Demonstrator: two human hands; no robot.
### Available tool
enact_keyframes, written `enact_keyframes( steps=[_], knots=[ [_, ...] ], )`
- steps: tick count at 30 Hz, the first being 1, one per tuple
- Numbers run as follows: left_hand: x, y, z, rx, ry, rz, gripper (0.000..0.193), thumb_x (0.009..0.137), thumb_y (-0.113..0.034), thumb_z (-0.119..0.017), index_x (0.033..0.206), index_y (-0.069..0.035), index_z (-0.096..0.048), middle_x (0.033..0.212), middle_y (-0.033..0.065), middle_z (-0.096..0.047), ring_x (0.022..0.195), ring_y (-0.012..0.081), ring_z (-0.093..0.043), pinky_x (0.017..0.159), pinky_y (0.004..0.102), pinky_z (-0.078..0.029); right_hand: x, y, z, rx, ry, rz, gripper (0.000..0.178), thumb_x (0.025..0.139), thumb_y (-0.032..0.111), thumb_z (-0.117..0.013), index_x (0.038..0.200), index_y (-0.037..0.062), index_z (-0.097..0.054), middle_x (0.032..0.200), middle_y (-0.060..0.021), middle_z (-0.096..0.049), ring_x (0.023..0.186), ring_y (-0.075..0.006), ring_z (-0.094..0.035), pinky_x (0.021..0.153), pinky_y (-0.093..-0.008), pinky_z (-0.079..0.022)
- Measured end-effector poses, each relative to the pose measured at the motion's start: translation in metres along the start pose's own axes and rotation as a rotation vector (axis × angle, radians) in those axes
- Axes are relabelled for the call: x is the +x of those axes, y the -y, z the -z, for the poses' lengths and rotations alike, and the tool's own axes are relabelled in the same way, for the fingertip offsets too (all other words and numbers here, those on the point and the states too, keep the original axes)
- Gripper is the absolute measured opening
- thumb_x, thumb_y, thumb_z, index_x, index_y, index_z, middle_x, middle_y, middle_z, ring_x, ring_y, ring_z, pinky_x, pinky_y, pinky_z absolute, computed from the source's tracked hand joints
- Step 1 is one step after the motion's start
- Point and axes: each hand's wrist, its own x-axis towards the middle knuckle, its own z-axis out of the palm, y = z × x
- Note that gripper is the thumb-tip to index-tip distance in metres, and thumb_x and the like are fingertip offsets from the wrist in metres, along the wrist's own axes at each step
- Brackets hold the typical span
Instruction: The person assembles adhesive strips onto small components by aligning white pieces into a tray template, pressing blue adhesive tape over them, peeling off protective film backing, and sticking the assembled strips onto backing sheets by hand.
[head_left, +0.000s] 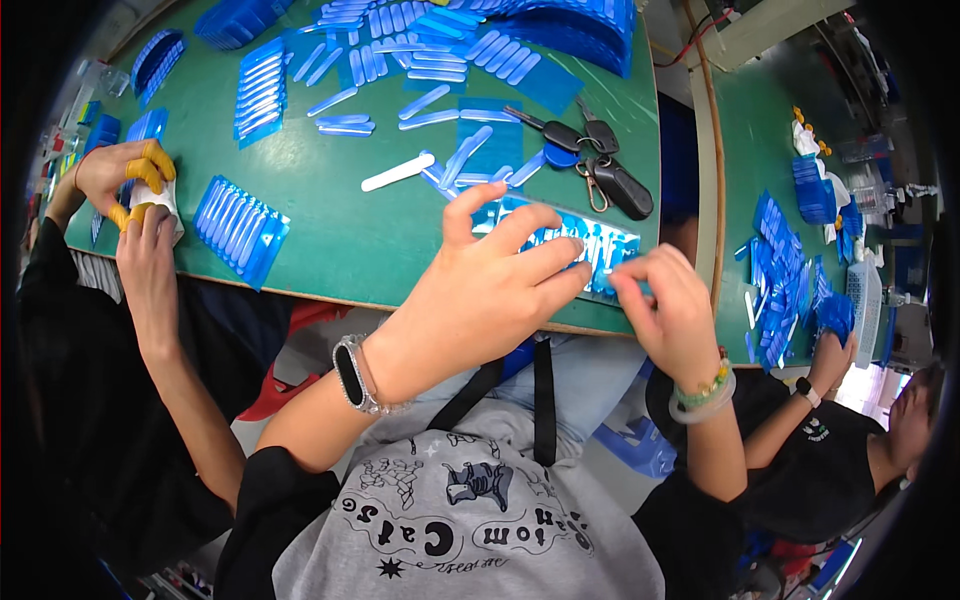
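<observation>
A shiny blue film sheet (610,243) carrying a row of small pale strips lies at the table's near edge. My left hand (500,265) is spread across it from the left, fingers apart and partly covering it. At the sheet's lower right corner, my right hand (668,305) has thumb and forefinger pinched on its edge. Just beyond my left fingertips are loose blue strips (468,150), some overlapping. A single white strip (397,172) lies to their left. Car keys (622,188) on a ring rest beyond the sheet, close to my right hand.
The green table (330,235) holds more blue sheets (240,230) and piles of strips (400,45) at the back. On the left a co-worker's hands in yellow finger covers (145,185) hold a white item. Another person sits at the right-hand table, beside a blue heap (780,280).
</observation>
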Motion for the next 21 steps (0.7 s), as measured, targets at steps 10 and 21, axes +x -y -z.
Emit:
enact_keyframes(
  steps=[10, 21],
  knots=[
    [0.0, 0.0, 0.002, -0.037, -0.003, 0.009, 0.028, 0.071, -0.015, -0.072, 0.098, -0.023, -0.073, 0.103, -0.0095, -0.064, 0.107, 0.0143, -0.057, 0.108, 0.0499, -0.023, -0.003, 0.006, 0.003, -0.084, 0.013, 0.027, 0.012, 0.081, 0.003, -0.071, 0.084, 0.0008, -0.06, 0.077, -0.013, -0.058, 0.072, -0.032, -0.057, 0.066, -0.0409, -0.046],
    [0.001, -0.003, 0.004, 0.004, 0.012, -0.001, 0.028, 0.074, -0.02, -0.072, 0.101, -0.027, -0.073, 0.104, -0.0089, -0.064, 0.106, 0.0141, -0.057, 0.108, 0.0505, -0.023, -0.002, -0.008, 0.007, -0.029, -0.02, -0.018, 0.01, 0.083, 0.002, -0.07, 0.086, -0.0001, -0.061, 0.08, -0.0133, -0.061, 0.075, -0.0311, -0.059, 0.065, -0.0391, -0.047]
  ],
)
